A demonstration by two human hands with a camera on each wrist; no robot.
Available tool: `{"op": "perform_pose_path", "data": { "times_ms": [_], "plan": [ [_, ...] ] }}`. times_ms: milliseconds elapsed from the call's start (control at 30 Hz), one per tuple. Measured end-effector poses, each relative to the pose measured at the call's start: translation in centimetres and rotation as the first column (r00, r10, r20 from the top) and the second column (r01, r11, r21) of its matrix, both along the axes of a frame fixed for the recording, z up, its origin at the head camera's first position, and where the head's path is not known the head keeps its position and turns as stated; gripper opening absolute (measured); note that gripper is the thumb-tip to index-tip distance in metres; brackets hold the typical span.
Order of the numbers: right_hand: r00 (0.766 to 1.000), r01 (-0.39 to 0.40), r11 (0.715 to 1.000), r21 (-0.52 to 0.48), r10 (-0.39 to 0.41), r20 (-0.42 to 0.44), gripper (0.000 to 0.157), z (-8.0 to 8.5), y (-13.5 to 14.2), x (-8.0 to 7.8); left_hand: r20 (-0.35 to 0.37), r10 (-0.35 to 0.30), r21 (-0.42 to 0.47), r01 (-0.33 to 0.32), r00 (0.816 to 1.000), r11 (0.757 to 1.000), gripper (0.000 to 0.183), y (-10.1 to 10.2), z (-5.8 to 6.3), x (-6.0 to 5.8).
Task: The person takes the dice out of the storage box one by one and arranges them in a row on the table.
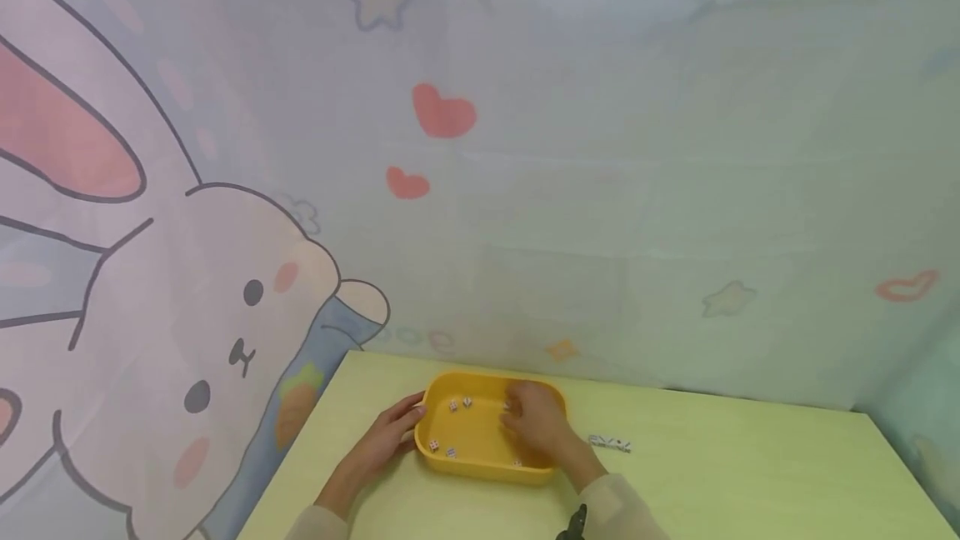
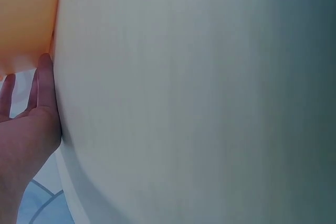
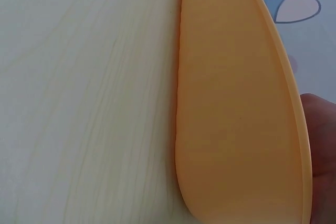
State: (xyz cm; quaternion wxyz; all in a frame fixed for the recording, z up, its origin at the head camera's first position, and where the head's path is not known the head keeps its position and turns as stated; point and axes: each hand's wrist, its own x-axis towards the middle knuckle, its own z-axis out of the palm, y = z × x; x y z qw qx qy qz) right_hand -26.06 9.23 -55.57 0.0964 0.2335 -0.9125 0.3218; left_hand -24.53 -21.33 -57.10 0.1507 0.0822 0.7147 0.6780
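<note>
A yellow tray (image 1: 480, 471) with rounded corners stands on the table, with several small white dice (image 1: 467, 402) scattered over its floor. My left hand (image 1: 386, 436) is at the tray's left end, its fingers touching the outside wall; in the left wrist view these fingers (image 2: 46, 85) reach up to the wall fairly straight. My right hand (image 1: 538, 419) reaches over the right side into the tray. Its thumb and fingers are spread apart around a die (image 1: 507, 406). In the right wrist view the tray wall (image 3: 236, 98) hides most of that hand.
Just right of the tray, several dice (image 1: 610, 442) lie in a short row on the light wooden table (image 1: 735, 473). A cloth backdrop (image 1: 600, 190) with a printed rabbit, hearts and stars hangs behind the table. A small black object (image 1: 573, 523) shows at my right wrist.
</note>
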Motion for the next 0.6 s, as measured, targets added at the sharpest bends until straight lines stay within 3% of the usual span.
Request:
{"op": "perform_pose_path", "data": {
  "times_ms": [267,600],
  "plan": [
    [0.998,-0.022,0.999,0.046,0.025,-0.065,0.009,-0.71,0.24,-0.26,-0.003,0.006,-0.001,-0.006,1.000,1.000,0.064,0.35,0.01,0.20],
    [0.998,-0.056,0.997,0.059,0.058,-0.035,0.011,-0.58,0.17,-0.08,0.009,0.023,-0.007,-0.023,1.000,1.000,0.064,0.26,0.07,0.43]
  ]
}}
